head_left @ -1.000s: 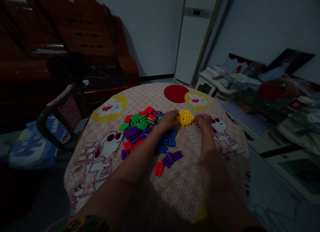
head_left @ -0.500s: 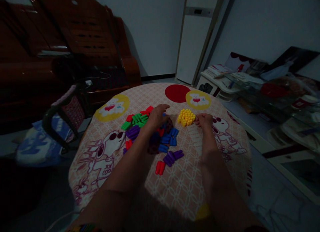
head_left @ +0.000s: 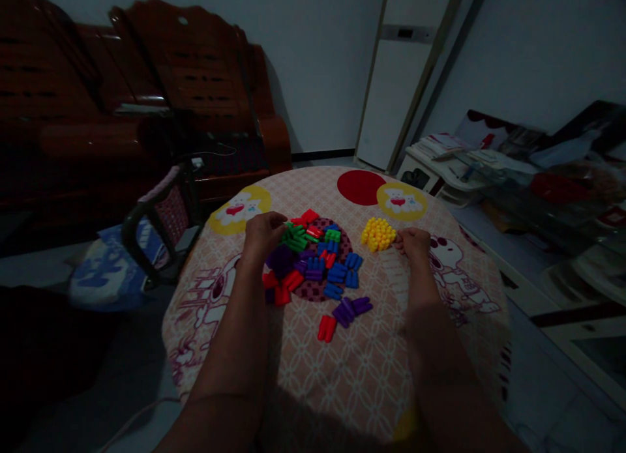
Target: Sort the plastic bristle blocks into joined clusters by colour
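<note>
My left hand (head_left: 264,234) is at the left edge of a spread of coloured plastic building blocks. Its thumb and fingers come together at the green blocks (head_left: 295,238) and appear to pinch one. On the other side, my right hand (head_left: 415,242) has its fingers curled in beside a cluster of small yellow pieces (head_left: 378,234); what they hold, if anything, is hidden. Blue blocks (head_left: 336,272), red blocks (head_left: 282,294) and purple blocks (head_left: 280,260) lie between the hands. Nearer to me are a few purple blocks (head_left: 344,311) and one red block (head_left: 327,328).
A patterned cloth covers the round table (head_left: 337,381). A metal-framed chair (head_left: 161,221) stands at the left, before a carved wooden sofa (head_left: 195,81). Along the right wall runs a cluttered low cabinet (head_left: 489,212). A tall white appliance (head_left: 391,101) stands behind.
My left hand has moved left from above the middle of the blocks to the green ones, uncovering the blue and red blocks. My right hand stays beside the yellow cluster. The view has shifted slightly.
</note>
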Demonstrator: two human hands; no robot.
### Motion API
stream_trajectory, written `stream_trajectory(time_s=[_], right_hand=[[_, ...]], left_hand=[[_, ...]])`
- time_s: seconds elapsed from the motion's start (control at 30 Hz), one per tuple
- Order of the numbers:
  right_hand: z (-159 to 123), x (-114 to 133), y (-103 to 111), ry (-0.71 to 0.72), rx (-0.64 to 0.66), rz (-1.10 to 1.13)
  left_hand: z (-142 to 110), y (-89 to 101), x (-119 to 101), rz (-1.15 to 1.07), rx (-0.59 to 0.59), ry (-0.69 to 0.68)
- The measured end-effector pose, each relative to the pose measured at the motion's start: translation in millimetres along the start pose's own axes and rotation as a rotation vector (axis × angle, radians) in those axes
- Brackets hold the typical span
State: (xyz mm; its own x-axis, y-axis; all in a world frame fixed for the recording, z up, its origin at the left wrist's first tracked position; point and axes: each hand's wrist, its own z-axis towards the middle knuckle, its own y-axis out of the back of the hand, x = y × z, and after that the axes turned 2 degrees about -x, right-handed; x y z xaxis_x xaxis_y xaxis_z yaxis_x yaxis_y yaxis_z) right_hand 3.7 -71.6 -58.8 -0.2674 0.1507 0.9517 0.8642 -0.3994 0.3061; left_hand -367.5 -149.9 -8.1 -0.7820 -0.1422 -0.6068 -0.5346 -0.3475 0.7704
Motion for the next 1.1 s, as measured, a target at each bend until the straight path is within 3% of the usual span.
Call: stream_trajectory(time_s=[0.27,0.47,0.6,0.73,0.8,0.93,1.1], right_hand=[[-0.4,3.6,0.4,-0.040,-0.008,-0.036],[1.6,-0.1,-1.2,-0.047,-0.020,-0.025],[1.9,9.4,0.7,-0.010,-0.062,-0.023],[-8.7,39.7,4.2,0.170,-0.108,0.044],[-20.5,56.2,2.1,0.224,-0.015,0.104],[-48.6,73.6,-16.5,0.225,0.304,0.061],[-69.7,67.7,-45.3,0.245,0.623,-0.106]], left_hand=[[3.8,-16.1,-13.5,0.048,0.075,-0.079],[8.3,-18.1,-9.2,0.059,0.015,-0.059],[5.1,-15.3,-12.6,-0.065,0.170,-0.114],[-4.4,-31.1,-34.9,-0.052,0.329,-0.277],[-10.4,-45.2,-47.8,0.010,0.344,-0.322],[-20.9,-69.1,-65.0,0.096,0.326,-0.334],[-23.7,-75.0,-70.5,-0.179,0.277,-0.368]])
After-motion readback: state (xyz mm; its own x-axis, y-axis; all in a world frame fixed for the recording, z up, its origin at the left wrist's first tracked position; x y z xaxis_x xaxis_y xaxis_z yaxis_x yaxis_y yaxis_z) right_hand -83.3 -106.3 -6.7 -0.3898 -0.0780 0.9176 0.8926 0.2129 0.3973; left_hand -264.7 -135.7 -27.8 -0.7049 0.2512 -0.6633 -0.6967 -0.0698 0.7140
